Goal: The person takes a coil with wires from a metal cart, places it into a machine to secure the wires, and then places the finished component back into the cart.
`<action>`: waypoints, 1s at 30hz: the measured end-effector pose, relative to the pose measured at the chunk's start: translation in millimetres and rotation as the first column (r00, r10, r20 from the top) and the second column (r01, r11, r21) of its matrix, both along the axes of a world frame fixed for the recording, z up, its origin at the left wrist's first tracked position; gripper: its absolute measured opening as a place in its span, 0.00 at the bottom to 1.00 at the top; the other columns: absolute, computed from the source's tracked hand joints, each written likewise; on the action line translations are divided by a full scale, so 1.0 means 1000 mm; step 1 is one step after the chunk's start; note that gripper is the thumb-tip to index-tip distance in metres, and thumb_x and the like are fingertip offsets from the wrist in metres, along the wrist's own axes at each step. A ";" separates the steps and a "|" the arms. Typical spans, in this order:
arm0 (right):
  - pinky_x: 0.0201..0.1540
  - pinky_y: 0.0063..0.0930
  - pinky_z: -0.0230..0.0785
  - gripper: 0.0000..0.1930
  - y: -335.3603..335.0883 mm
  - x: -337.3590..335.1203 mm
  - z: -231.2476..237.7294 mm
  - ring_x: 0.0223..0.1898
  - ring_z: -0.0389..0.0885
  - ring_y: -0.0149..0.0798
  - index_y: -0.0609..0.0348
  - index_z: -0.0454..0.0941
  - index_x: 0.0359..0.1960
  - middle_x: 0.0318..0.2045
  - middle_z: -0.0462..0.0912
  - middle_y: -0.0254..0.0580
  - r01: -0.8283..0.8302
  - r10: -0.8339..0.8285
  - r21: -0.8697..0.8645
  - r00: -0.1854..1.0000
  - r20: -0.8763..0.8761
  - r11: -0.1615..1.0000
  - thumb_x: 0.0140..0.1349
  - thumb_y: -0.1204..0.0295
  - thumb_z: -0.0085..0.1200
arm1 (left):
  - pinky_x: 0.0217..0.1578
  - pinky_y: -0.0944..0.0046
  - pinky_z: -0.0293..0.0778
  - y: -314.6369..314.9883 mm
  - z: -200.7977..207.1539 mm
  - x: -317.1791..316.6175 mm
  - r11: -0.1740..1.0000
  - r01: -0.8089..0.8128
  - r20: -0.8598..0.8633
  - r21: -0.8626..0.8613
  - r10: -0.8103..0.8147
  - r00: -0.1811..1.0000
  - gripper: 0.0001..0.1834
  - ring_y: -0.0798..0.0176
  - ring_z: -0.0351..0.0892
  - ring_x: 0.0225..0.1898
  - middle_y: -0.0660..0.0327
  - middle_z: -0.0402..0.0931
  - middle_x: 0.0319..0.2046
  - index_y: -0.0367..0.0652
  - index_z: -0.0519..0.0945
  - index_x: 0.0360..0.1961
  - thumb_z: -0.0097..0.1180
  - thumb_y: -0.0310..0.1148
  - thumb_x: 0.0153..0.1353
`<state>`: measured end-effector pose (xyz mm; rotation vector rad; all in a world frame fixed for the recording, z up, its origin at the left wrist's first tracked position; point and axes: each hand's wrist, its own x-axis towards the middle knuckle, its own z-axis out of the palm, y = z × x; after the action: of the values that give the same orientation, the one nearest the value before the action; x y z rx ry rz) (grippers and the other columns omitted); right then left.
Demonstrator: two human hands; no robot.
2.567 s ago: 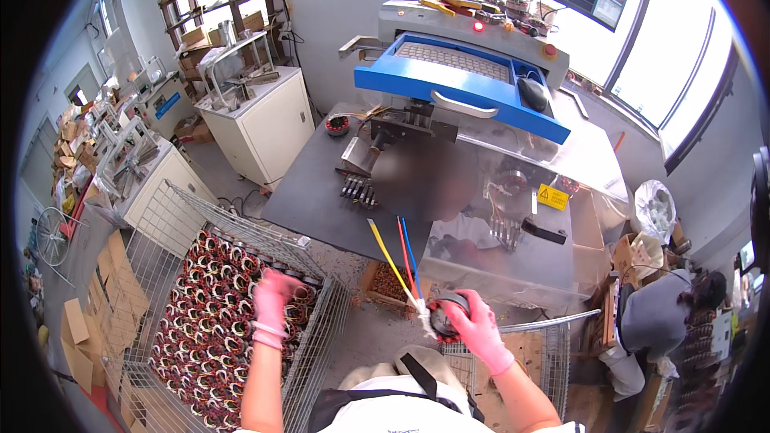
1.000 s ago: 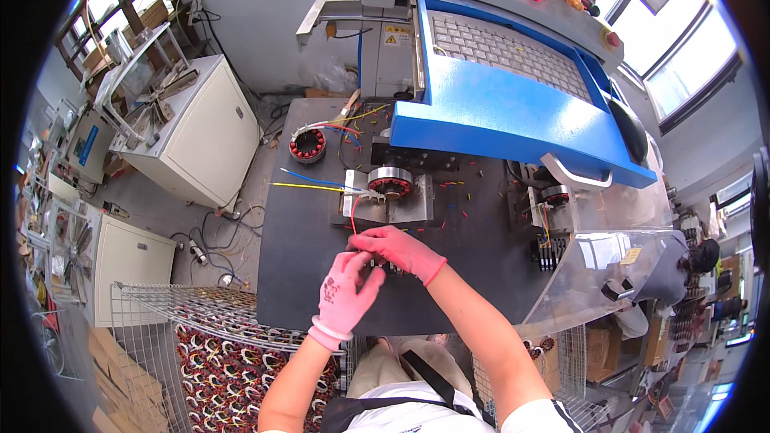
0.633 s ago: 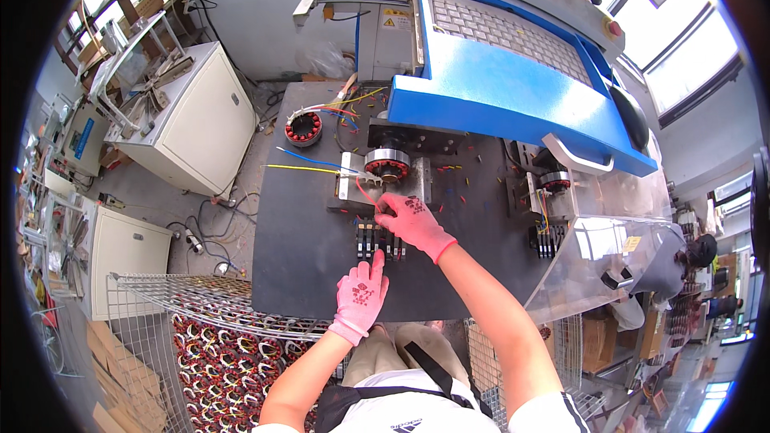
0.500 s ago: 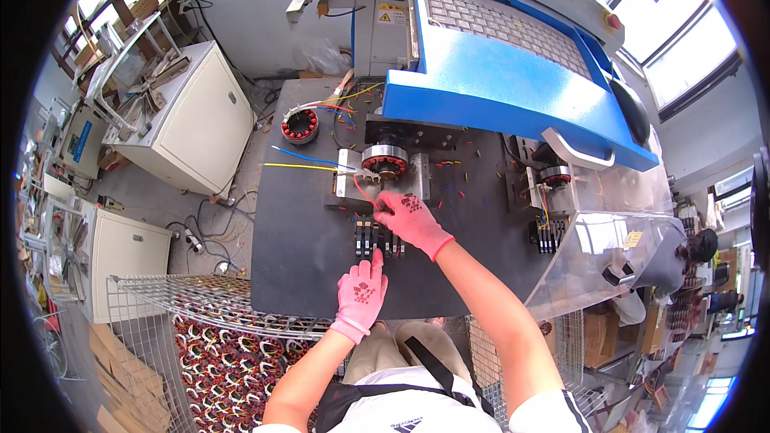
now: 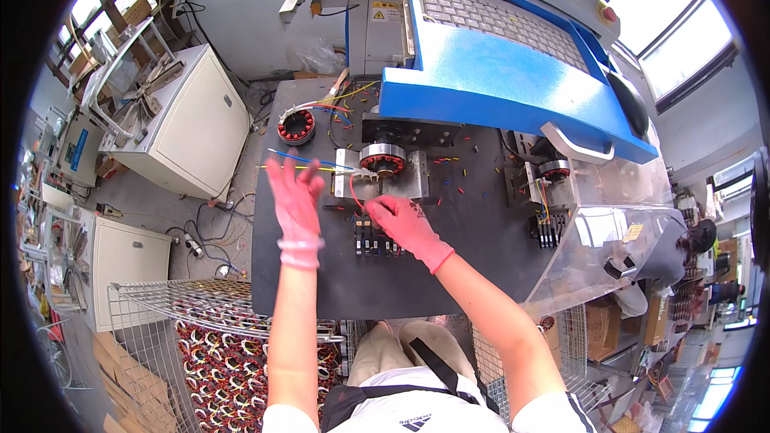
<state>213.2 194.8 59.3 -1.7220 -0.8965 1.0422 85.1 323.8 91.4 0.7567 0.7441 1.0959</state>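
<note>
Spread and empty, the left hand could snag the blue lead, jerking the stator nearer the back edge of the bench, while the right hand has its grip pinching the red lead.

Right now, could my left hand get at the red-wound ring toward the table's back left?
Probably yes: the left hand is open, fingers spread, just short of the red-wound ring; only the thin blue wire seems to lie between them.

Pink-gloved hands, white shirt
</note>
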 end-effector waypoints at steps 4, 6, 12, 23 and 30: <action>0.32 0.19 0.66 0.15 0.019 0.007 0.019 0.31 0.74 0.23 0.60 0.82 0.40 0.30 0.80 0.31 -0.058 0.046 0.006 0.712 -0.700 0.998 0.66 0.59 0.55 | 0.31 0.69 0.74 -0.017 0.016 -0.003 0.946 0.296 0.111 0.130 -0.310 0.944 0.35 0.63 0.78 0.32 0.57 0.76 0.46 0.41 0.66 0.61 0.35 0.60 0.69; 0.31 0.17 0.65 0.16 0.029 -0.007 0.023 0.31 0.74 0.23 0.61 0.82 0.41 0.29 0.79 0.29 0.057 0.028 0.075 0.587 -0.809 0.996 0.65 0.60 0.56 | 0.32 0.67 0.75 -0.054 0.014 -0.023 0.837 0.507 -0.200 0.208 -0.471 0.859 0.33 0.61 0.79 0.33 0.56 0.78 0.42 0.39 0.68 0.60 0.33 0.57 0.71; 0.29 0.19 0.65 0.09 0.008 0.017 0.026 0.26 0.73 0.23 0.63 0.76 0.36 0.26 0.78 0.30 -0.136 0.135 0.006 0.974 -0.183 0.991 0.63 0.68 0.55 | 0.42 0.59 0.76 -0.121 -0.018 -0.068 0.597 0.696 -0.835 0.400 -0.075 0.545 0.27 0.56 0.79 0.40 0.53 0.74 0.46 0.41 0.72 0.58 0.61 0.36 0.58; 0.32 0.34 0.69 0.10 0.007 0.003 -0.007 0.27 0.78 0.41 0.63 0.73 0.37 0.26 0.79 0.47 -0.182 0.174 -0.016 0.902 0.396 0.983 0.61 0.69 0.53 | 0.35 0.55 0.72 -0.134 -0.099 -0.065 0.407 0.873 -0.895 0.268 0.442 0.068 0.32 0.58 0.74 0.40 0.60 0.68 0.40 0.50 0.67 0.63 0.58 0.44 0.57; 0.37 0.41 0.71 0.11 0.008 0.001 -0.015 0.35 0.81 0.52 0.60 0.75 0.37 0.31 0.82 0.49 -0.175 0.153 -0.002 0.854 0.497 0.985 0.60 0.66 0.54 | 0.30 0.65 0.71 -0.115 -0.090 -0.059 0.670 0.587 -0.840 0.455 0.104 0.532 0.23 0.62 0.73 0.29 0.56 0.70 0.37 0.42 0.76 0.52 0.63 0.34 0.55</action>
<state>213.7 202.4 44.4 -1.9396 -1.4017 0.6781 25.7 209.1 1.0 2.1164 0.9229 0.6464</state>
